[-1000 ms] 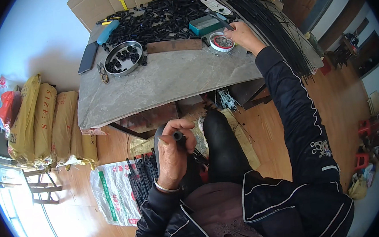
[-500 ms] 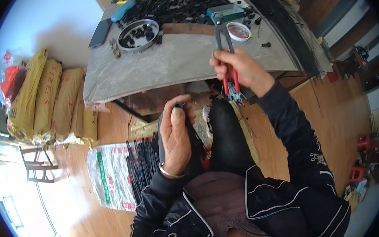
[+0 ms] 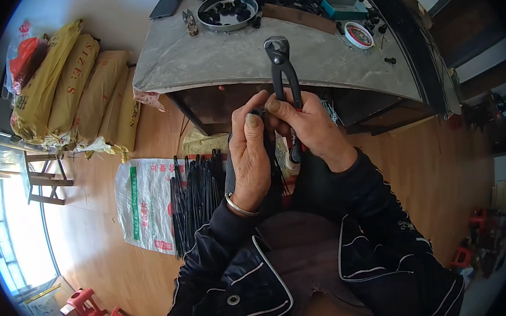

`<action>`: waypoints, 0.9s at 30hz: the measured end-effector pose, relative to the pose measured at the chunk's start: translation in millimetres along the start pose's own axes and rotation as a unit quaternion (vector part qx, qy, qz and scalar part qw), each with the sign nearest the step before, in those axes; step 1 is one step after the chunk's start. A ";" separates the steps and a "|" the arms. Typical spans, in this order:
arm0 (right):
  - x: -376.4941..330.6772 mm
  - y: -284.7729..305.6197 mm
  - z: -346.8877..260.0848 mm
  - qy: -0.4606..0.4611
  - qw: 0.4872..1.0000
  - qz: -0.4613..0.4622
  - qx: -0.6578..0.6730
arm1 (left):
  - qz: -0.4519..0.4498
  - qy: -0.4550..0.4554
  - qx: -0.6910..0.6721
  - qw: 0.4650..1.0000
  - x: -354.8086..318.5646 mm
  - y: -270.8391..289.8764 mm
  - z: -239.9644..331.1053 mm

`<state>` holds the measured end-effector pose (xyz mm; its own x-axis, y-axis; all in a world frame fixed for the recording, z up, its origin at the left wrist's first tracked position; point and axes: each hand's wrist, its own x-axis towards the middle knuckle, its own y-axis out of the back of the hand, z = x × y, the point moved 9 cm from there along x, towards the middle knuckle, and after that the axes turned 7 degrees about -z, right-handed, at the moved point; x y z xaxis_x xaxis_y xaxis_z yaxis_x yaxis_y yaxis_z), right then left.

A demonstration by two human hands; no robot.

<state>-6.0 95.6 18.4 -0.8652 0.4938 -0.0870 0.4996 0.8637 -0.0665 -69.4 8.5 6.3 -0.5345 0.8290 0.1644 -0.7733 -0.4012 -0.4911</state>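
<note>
Wood floor (image 3: 102, 199), grey table (image 3: 227, 59)

At 10 o'clock: tan sacks (image 3: 69, 92), upright, side by side. At 8: white sheet (image 3: 144, 208), black rods (image 3: 197, 204) lying across its right edge. At 12: steel dish (image 3: 201, 23), black pieces inside. Centre: left hand (image 3: 250, 158), thumb and fingers pinching a black part (image 3: 257, 112). Just right: pliers (image 3: 281, 61), head toward 12, gripped in right hand (image 3: 313, 126); its thumb and forefinger close beside the part, contact uncertain. Between 1 and 2: white tub (image 3: 359, 45).
</note>
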 end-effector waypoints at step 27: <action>-11.9 -5.1 -12.6 0.041 0.996 0.073 -0.037 | -0.001 -0.016 0.039 0.999 -1.7 4.5 -0.2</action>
<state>1.2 86.6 32.3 -0.7850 0.6194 -0.0080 0.6193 0.7850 0.0137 -71.8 5.4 3.6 -0.5424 0.8176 0.1930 -0.7978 -0.4294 -0.4232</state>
